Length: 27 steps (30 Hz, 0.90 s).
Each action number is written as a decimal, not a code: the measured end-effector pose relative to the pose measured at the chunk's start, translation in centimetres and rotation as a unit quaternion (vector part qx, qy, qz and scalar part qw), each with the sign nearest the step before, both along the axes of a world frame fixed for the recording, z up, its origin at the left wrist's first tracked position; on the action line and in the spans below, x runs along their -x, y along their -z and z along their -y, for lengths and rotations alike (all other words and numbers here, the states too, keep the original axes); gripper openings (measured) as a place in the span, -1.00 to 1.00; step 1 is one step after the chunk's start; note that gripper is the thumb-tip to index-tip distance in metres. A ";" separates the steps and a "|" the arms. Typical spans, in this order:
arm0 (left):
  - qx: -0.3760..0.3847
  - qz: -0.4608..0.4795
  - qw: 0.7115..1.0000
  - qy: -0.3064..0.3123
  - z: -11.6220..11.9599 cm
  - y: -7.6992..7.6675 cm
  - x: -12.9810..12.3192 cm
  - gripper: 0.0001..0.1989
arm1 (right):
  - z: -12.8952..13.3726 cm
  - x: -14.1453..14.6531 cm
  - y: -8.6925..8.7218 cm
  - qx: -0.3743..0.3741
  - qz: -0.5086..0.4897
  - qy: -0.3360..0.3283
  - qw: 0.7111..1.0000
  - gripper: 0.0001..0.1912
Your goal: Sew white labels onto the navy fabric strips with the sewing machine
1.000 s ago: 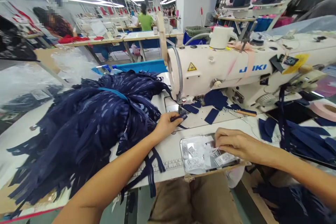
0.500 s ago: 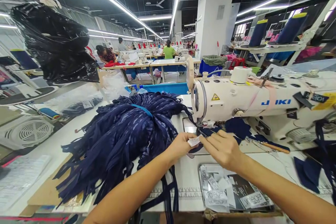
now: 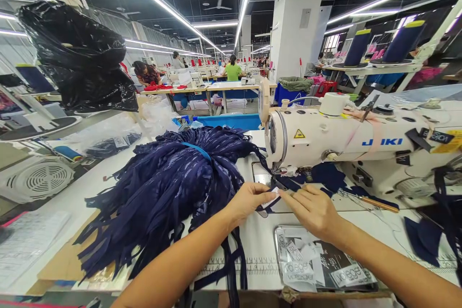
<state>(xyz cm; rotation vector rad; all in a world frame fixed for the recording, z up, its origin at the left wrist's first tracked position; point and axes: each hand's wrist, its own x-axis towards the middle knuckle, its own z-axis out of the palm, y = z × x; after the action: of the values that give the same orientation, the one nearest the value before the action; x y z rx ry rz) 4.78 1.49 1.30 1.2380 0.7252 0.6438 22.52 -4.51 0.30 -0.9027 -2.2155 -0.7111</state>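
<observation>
A small white label [image 3: 273, 198] lies against navy fabric [image 3: 265, 207] just in front of the sewing machine's needle area. My left hand [image 3: 249, 203] pinches the label between thumb and fingers. From the other side, my right hand [image 3: 315, 211] has its fingers closed on the navy fabric, its fingertips touching the label's right edge. Its thumb is mostly hidden. The white sewing machine [image 3: 325, 132] stands behind both hands, and a large bundle of navy lace-trimmed straps [image 3: 173, 187], tied with a blue band [image 3: 198, 150], is left of them.
A tray [image 3: 332, 257] with loose printed labels sits at the table's front, beside a printed ruler [image 3: 258, 268]. Orange-handled tweezers [image 3: 378, 203] and navy scraps [image 3: 327, 175] are at right. A black plastic bag [image 3: 77, 57] hangs at left. Co-workers sit at tables farther back.
The label has turned more upright and shifted slightly right, lying closer to the navy fabric. My left thumb has moved over it; both hands stay near the needle area.
</observation>
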 end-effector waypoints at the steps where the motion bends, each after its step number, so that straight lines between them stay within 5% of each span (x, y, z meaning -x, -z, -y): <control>1: -0.008 0.000 1.000 -0.006 0.1 0.0 0.0 -0.62 | 0.1 -0.1 0.3 0.039 -0.069 0.007 0.997 -0.69; 3: -0.026 0.002 1.000 -0.015 0.2 -0.1 -0.1 -0.63 | 0.4 -0.3 0.7 0.160 -0.224 0.030 0.961 -0.73; 7: -0.055 -0.022 0.998 -0.018 0.5 -0.3 -0.3 -0.62 | 0.2 0.1 0.2 0.417 -0.424 0.028 0.803 -0.75; 9: -0.081 -0.037 0.996 -0.023 0.6 -0.2 -0.5 -0.62 | -0.2 0.6 -0.3 0.469 -0.473 0.000 0.746 -0.73; 12: -0.112 -0.048 0.992 -0.026 0.6 -0.2 -0.7 -0.63 | -0.9 1.3 -0.8 0.495 -0.515 -0.034 0.699 -0.73; 16: -0.099 -0.047 0.993 -0.031 0.6 -0.2 -0.8 -0.63 | -1.4 1.8 -0.7 0.489 -0.531 -0.042 0.691 -0.71; 23: -0.148 -0.082 0.985 0.020 0.0 -0.1 -0.6 -0.74 | -0.5 1.4 0.7 0.468 -0.501 -0.040 0.727 -0.81; 25: -0.202 -0.117 0.970 0.062 -0.1 -0.3 -0.1 -0.79 | 0.0 -0.3 1.0 0.478 -0.444 -0.025 0.757 -0.85; 27: -0.311 -0.169 0.932 0.077 -0.1 -0.8 0.4 -0.85 | 0.4 -2.9 1.1 0.447 -0.357 0.026 0.820 -0.84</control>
<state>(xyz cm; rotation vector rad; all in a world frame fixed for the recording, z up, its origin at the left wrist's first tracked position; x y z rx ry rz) 4.39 1.60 2.08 2.0085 0.7181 0.5504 25.47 -4.94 -0.81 -1.3689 -1.7418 0.6801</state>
